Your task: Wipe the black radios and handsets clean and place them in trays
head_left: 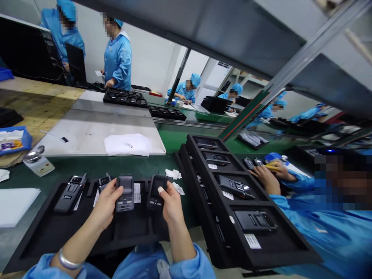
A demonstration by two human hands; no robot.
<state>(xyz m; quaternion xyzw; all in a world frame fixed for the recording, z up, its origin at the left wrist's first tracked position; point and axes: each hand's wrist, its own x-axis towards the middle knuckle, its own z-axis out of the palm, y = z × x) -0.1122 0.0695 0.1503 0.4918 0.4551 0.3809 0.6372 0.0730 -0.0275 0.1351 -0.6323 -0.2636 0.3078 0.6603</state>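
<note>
Over a black compartment tray [31, 232], my left hand [106, 203] is closed on a black handheld radio [125, 195] with a screen and keys facing me. My right hand [173, 201] grips a second handheld radio [155, 190] by its right side, thumb on its screen. A white label [136, 192] lies between the two radios. Another radio [69, 193] rests back-up in the tray's left compartment. Behind my left hand, one more radio [104, 181] is partly hidden.
Stacked black trays [232, 228] with radios and labels stand at my right. Beyond them a co-worker's hands [269, 178] handle radios. A dispenser bottle [39, 164], foam sheets [17, 205], a blue bin [26, 139], white papers [126, 144] and crumpled tissue [173, 173] lie about.
</note>
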